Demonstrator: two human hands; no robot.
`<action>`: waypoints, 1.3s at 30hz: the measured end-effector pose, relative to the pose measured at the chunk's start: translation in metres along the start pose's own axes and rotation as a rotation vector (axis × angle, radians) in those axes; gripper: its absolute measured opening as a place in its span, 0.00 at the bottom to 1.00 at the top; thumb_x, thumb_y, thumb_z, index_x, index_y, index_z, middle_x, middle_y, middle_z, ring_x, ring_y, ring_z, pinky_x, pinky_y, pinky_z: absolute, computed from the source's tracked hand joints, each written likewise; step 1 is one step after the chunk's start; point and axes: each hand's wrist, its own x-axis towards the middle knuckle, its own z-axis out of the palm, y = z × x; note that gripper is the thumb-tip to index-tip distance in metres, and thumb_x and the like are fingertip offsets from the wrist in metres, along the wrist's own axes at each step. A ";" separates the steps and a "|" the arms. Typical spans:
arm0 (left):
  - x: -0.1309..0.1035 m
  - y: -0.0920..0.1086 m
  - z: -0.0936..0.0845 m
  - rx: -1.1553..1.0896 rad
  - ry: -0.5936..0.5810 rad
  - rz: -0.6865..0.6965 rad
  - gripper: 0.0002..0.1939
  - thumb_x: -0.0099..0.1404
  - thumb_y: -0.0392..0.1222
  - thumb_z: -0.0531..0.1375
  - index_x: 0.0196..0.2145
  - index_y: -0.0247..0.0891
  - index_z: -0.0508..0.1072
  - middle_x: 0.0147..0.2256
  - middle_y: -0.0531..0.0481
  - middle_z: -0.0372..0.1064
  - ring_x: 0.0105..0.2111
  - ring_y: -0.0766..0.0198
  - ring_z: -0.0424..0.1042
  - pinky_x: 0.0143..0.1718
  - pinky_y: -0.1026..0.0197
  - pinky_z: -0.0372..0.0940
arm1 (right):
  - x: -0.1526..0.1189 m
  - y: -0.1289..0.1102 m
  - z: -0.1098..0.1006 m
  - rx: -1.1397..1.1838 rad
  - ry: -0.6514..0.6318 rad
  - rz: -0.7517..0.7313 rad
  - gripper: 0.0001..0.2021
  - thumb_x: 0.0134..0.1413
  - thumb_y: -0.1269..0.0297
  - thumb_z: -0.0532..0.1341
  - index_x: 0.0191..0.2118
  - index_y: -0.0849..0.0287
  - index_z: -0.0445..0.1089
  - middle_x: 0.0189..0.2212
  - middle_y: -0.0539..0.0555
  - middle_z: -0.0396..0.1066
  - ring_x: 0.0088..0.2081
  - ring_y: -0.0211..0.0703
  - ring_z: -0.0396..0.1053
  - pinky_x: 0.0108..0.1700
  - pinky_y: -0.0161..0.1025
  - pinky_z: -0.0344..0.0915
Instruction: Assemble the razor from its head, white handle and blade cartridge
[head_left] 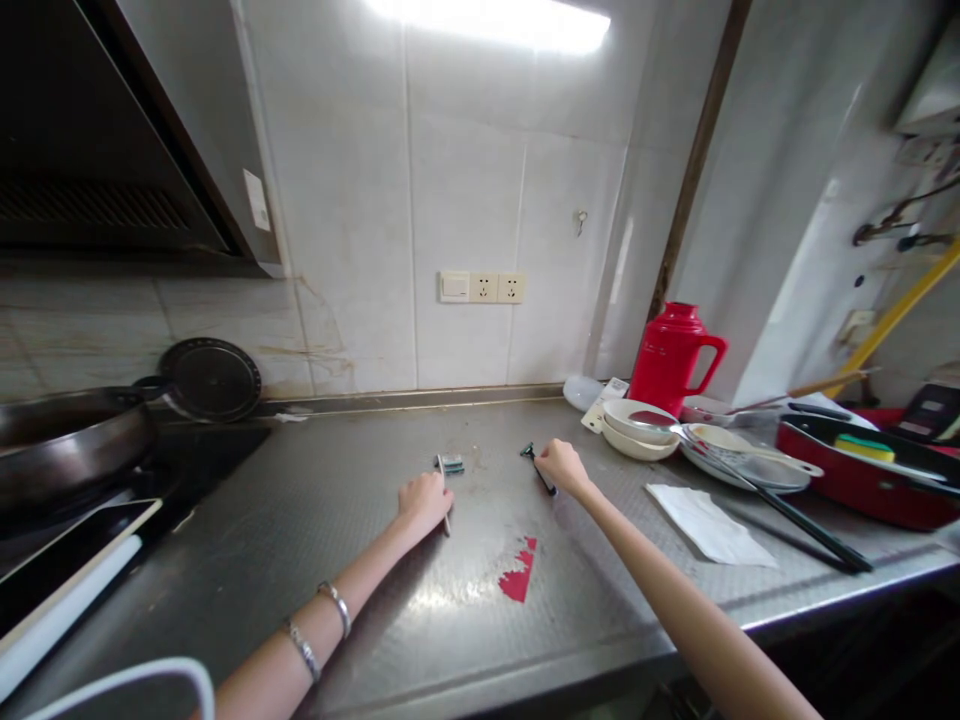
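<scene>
2 razors are being handled on the steel counter (pixel 337 520). the left hand (pixel 424 502) is closed around a pale razor (pixel 445 492), its head lying just beyond the knuckles, handle running back toward the person. the right hand (pixel 562 465) is gripped on a dark razor (pixel 538 467), long axis slanted, head pointing up-left. the hands are kept well apart, a red scrap (pixel 520 575) seen nearer, between them.

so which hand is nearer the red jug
Right. The right hand lies on the steel counter left of the red jug, with the white bowls between them. The left hand rests farther left still.
</scene>
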 end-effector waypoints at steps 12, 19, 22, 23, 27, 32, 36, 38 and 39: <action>-0.012 0.009 -0.015 -0.019 0.082 0.055 0.16 0.63 0.42 0.46 0.36 0.36 0.72 0.35 0.41 0.73 0.37 0.56 0.73 0.35 0.59 0.63 | -0.030 -0.055 -0.001 0.219 0.037 -0.236 0.12 0.48 0.66 0.56 0.29 0.63 0.76 0.25 0.58 0.74 0.30 0.40 0.71 0.27 0.28 0.56; -0.028 0.036 -0.022 -0.046 0.115 0.164 0.16 0.64 0.41 0.44 0.41 0.35 0.69 0.34 0.40 0.73 0.36 0.55 0.72 0.37 0.57 0.62 | -0.047 -0.092 0.008 0.789 -0.261 -0.159 0.17 0.48 0.54 0.58 0.30 0.65 0.75 0.25 0.56 0.74 0.23 0.36 0.68 0.14 0.26 0.49; -0.032 0.043 -0.023 -0.051 0.117 0.187 0.17 0.65 0.41 0.43 0.42 0.34 0.68 0.35 0.39 0.72 0.37 0.53 0.72 0.37 0.56 0.62 | -0.051 -0.097 0.006 0.862 -0.272 -0.132 0.16 0.45 0.55 0.60 0.28 0.65 0.74 0.22 0.53 0.71 0.22 0.35 0.67 0.14 0.24 0.47; -0.032 0.045 -0.024 -0.053 0.120 0.190 0.17 0.65 0.41 0.43 0.42 0.34 0.68 0.35 0.39 0.72 0.37 0.53 0.72 0.37 0.55 0.62 | -0.051 -0.097 0.005 0.870 -0.268 -0.128 0.15 0.44 0.56 0.61 0.27 0.65 0.73 0.20 0.52 0.70 0.22 0.34 0.66 0.14 0.24 0.47; -0.036 0.046 -0.025 -0.067 0.133 0.222 0.17 0.66 0.45 0.43 0.42 0.36 0.67 0.35 0.40 0.72 0.37 0.53 0.72 0.37 0.56 0.61 | -0.049 -0.094 0.007 0.862 -0.231 -0.158 0.12 0.44 0.59 0.59 0.23 0.65 0.71 0.16 0.50 0.66 0.18 0.31 0.61 0.13 0.24 0.46; -0.036 0.037 -0.025 -0.100 0.166 0.269 0.20 0.65 0.51 0.42 0.37 0.38 0.69 0.34 0.43 0.72 0.35 0.56 0.72 0.35 0.58 0.60 | -0.034 -0.073 -0.002 0.777 -0.175 -0.141 0.14 0.47 0.60 0.56 0.27 0.65 0.72 0.18 0.51 0.68 0.19 0.31 0.61 0.14 0.25 0.47; -0.025 0.017 -0.026 -0.132 0.169 0.238 0.19 0.65 0.48 0.43 0.33 0.39 0.70 0.30 0.46 0.73 0.32 0.60 0.72 0.32 0.63 0.58 | -0.015 -0.033 -0.019 0.354 0.005 -0.137 0.15 0.49 0.61 0.53 0.26 0.65 0.74 0.18 0.52 0.69 0.22 0.34 0.65 0.21 0.26 0.52; -0.018 0.005 -0.025 -0.162 0.169 0.213 0.18 0.65 0.47 0.45 0.31 0.39 0.71 0.29 0.47 0.72 0.31 0.62 0.71 0.30 0.64 0.57 | -0.006 -0.010 -0.023 0.255 0.044 -0.111 0.14 0.48 0.64 0.54 0.24 0.67 0.74 0.17 0.54 0.69 0.25 0.37 0.66 0.24 0.28 0.54; -0.014 -0.001 -0.025 -0.184 0.174 0.197 0.17 0.64 0.47 0.46 0.31 0.39 0.71 0.29 0.47 0.72 0.30 0.62 0.71 0.29 0.65 0.56 | -0.002 0.000 -0.023 0.221 0.050 -0.095 0.14 0.47 0.66 0.55 0.23 0.68 0.74 0.17 0.55 0.69 0.26 0.38 0.67 0.25 0.28 0.54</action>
